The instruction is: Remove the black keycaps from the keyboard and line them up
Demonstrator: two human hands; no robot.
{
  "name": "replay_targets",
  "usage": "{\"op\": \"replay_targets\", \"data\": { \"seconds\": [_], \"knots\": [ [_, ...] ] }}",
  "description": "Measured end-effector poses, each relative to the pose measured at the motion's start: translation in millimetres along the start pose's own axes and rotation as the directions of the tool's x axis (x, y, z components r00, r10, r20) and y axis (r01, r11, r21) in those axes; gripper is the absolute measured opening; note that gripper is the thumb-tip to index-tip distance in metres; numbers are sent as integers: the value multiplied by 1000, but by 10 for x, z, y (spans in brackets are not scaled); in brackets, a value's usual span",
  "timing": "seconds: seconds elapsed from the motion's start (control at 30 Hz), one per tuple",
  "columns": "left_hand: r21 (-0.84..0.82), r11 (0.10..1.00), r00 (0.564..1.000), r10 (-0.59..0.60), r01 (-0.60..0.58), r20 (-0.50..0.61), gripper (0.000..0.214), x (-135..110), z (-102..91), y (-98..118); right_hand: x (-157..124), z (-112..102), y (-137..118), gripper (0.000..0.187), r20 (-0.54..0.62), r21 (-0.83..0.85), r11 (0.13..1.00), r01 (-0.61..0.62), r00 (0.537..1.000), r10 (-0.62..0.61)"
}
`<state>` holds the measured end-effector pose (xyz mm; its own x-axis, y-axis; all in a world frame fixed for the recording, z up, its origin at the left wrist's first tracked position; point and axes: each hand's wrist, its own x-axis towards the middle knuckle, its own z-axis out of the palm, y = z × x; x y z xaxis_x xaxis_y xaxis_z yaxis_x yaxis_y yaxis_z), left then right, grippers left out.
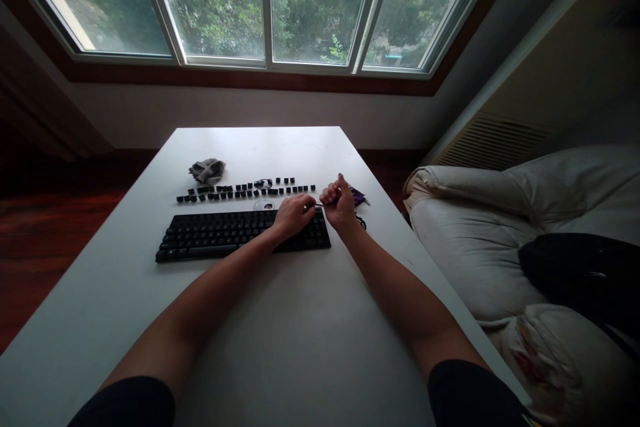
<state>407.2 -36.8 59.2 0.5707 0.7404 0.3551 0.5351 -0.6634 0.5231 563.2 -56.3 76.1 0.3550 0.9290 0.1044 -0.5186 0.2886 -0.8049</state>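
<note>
A black keyboard [220, 235] lies across the middle of the white table [300, 347]. My left hand [293, 213] rests on the keyboard's right end with its fingers curled down onto the keys. My right hand [339, 201] is closed in a fist just past the keyboard's right corner, gripping a thin tool whose tip points left toward my left hand. Behind the keyboard, several loose black keycaps [245, 191] lie in rows. A purple object [358, 196] lies right behind my right hand.
A crumpled grey cloth [207, 170] sits behind the keycaps at the left. A small clear round dish [263, 204] stands between keycaps and keyboard. A white cushioned sofa [480, 240] with a black item [580, 273] stands right of the table. Windows [265, 7] fill the far wall.
</note>
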Motion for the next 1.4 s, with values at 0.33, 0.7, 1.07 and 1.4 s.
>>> {"op": "replay_targets", "data": {
  "seconds": [0.33,0.7,1.07,1.4],
  "knots": [
    [188,982,995,-17,-2,102,30,-10,0,80,-45,23,21,60,81,108,992,-72,995,63],
    [-14,993,989,-114,116,93,28,-18,5,86,-27,5,0,58,69,54,998,-46,997,42],
    [-343,902,963,-218,262,160,33,88,18,-85,6,-46,-75,53,201,155,983,-94,978,62],
    [-357,890,958,-278,285,73,25,122,59,-290,64,-167,-64,46,177,82,991,-105,980,89]
  ]
}}
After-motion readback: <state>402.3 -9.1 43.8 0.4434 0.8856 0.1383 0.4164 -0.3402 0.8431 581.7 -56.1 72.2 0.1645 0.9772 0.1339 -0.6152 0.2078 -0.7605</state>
